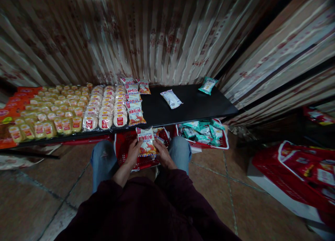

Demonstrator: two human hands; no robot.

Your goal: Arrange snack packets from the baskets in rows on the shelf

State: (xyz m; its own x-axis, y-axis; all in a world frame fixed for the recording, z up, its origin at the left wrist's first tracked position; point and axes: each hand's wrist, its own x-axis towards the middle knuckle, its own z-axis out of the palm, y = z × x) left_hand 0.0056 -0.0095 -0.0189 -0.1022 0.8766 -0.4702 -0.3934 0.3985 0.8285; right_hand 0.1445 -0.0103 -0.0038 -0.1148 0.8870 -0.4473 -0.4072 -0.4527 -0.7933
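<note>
Left hand (134,152) and right hand (163,153) pinch a white-and-orange, pillow-shaped plastic packet (146,142) by its sides. A light grip should prevent crushing.

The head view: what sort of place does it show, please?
Probably a snack shop or stall: wrapped snacks stand in rows on a black table, and a red basket holds green packets.

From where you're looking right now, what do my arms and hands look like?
Your left sleeve and right sleeve are long, dark plum and look plain in this dim light. Your left hand and right hand are ungloved, with no watch that I can make out. Anything as small as a ring, I can't tell.
</note>
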